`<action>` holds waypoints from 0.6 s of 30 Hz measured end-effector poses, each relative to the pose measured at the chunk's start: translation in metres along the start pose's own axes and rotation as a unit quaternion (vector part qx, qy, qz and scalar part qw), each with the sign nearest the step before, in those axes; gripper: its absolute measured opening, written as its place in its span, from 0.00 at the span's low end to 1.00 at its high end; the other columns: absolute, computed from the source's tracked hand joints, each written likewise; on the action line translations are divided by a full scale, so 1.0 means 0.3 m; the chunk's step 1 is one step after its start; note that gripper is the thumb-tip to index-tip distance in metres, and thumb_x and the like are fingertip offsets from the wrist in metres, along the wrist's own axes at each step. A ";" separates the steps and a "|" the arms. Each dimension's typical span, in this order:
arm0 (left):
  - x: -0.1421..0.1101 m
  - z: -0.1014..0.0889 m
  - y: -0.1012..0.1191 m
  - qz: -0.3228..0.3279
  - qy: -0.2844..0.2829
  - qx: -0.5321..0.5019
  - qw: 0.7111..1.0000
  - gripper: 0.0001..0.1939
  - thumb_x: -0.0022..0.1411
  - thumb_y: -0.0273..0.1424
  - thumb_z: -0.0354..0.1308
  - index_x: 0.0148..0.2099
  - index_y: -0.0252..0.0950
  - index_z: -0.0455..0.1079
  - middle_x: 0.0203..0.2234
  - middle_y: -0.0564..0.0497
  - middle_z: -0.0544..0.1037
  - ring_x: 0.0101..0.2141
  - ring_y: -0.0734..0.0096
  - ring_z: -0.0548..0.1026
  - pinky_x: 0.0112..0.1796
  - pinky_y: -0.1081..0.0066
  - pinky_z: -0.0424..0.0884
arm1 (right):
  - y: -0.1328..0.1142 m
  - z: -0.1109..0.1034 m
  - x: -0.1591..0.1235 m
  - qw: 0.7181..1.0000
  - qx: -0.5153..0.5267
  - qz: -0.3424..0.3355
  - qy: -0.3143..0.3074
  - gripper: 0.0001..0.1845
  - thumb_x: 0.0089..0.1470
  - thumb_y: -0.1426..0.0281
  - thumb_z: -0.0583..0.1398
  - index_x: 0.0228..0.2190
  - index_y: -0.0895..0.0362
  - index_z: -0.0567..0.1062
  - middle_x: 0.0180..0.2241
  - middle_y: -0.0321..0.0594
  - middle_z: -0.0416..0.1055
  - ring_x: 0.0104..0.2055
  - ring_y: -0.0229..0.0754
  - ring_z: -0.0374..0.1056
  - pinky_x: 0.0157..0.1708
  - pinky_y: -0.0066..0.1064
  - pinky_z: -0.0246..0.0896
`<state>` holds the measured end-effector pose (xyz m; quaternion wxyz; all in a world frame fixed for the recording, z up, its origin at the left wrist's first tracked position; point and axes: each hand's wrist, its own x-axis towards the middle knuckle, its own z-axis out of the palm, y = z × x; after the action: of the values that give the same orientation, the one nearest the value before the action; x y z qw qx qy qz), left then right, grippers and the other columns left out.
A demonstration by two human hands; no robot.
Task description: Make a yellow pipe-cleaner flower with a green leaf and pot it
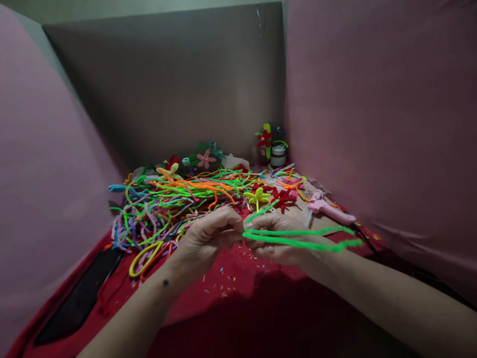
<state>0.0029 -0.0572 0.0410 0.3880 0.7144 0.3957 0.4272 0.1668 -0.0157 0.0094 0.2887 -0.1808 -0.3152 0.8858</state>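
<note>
Bright green pipe cleaners (298, 240) are pinched between my two hands above the red cloth. Their long ends stretch to the right over my right wrist, and a shorter end angles up and back. My left hand (218, 229) has its thumb and fingers closed at the point where the strands meet. Against it, my right hand (276, 236) grips the same spot, its fingers partly hidden by the green strands. Just beyond the hands stand a yellow-green pipe cleaner flower (258, 196) and a dark red one (283, 198).
A tangled pile of coloured pipe cleaners (179, 191) spreads behind my left hand. Yellow-handled scissors (145, 258) lie at its front edge, near a black phone (80, 298). A pink glue gun (331, 209) rests at right. Finished flowers (265, 139) stand by a white jar (278, 156).
</note>
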 end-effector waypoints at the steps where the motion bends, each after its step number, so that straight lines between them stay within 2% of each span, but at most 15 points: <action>1: 0.000 0.003 -0.003 -0.029 0.009 -0.052 0.998 0.03 0.54 0.28 0.60 0.29 0.36 0.69 0.24 0.52 0.70 0.26 0.74 0.66 0.28 0.74 0.63 | 0.000 0.007 -0.003 1.000 0.000 -0.012 0.005 0.03 0.35 0.78 0.61 0.18 0.62 0.71 0.14 0.33 0.65 0.14 0.26 0.55 0.12 0.17 0.46; 4: 0.000 0.010 -0.011 -0.103 0.023 -0.188 0.977 0.04 0.55 0.28 0.59 0.30 0.34 0.67 0.23 0.52 0.71 0.22 0.77 0.67 0.25 0.76 0.63 | 0.006 0.024 -0.008 0.997 -0.033 -0.069 0.017 0.05 0.37 0.78 0.63 0.23 0.62 0.73 0.18 0.35 0.69 0.17 0.28 0.59 0.14 0.18 0.48; 8: 0.004 0.003 -0.021 -0.162 0.032 -0.241 0.956 0.05 0.55 0.28 0.59 0.30 0.33 0.66 0.19 0.53 0.71 0.19 0.79 0.66 0.22 0.78 0.62 | 0.028 0.032 -0.015 0.968 -0.137 -0.207 0.026 0.07 0.40 0.77 0.65 0.27 0.59 0.74 0.21 0.33 0.70 0.19 0.29 0.62 0.18 0.21 0.53; 11: 0.004 -0.003 -0.029 -0.174 0.009 -0.237 0.956 0.07 0.56 0.31 0.58 0.29 0.32 0.67 0.17 0.52 0.71 0.18 0.79 0.67 0.22 0.79 0.63 | 0.041 0.034 -0.024 0.923 -0.251 -0.287 0.049 0.06 0.44 0.72 0.65 0.28 0.58 0.75 0.22 0.34 0.71 0.21 0.31 0.63 0.22 0.24 0.57; 15: 0.001 0.009 -0.028 -0.167 0.021 -0.253 0.953 0.07 0.53 0.30 0.61 0.28 0.32 0.68 0.19 0.52 0.72 0.19 0.78 0.68 0.22 0.78 0.65 | 0.043 0.037 -0.026 0.837 -0.380 -0.380 0.102 0.03 0.46 0.71 0.64 0.25 0.58 0.75 0.25 0.36 0.71 0.28 0.35 0.65 0.29 0.28 0.60; 16: 0.001 0.014 -0.026 -0.170 0.029 -0.258 0.951 0.07 0.53 0.29 0.62 0.28 0.32 0.68 0.18 0.52 0.72 0.18 0.78 0.68 0.21 0.78 0.65 | 0.043 0.039 -0.023 0.831 -0.385 -0.385 0.114 0.03 0.46 0.72 0.64 0.24 0.58 0.74 0.24 0.36 0.70 0.28 0.35 0.65 0.29 0.28 0.60; 18: 0.001 0.023 -0.022 -0.178 0.039 -0.264 0.947 0.07 0.53 0.29 0.62 0.28 0.31 0.68 0.18 0.52 0.72 0.17 0.78 0.68 0.19 0.78 0.65 | 0.044 0.046 -0.013 0.853 -0.354 -0.362 0.131 0.05 0.48 0.71 0.62 0.23 0.58 0.73 0.21 0.34 0.69 0.23 0.33 0.62 0.24 0.26 0.57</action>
<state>0.0077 -0.0557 0.0329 0.6164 0.4873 0.4044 0.4680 0.1577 -0.0325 0.0114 0.5438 -0.2580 -0.6096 0.5159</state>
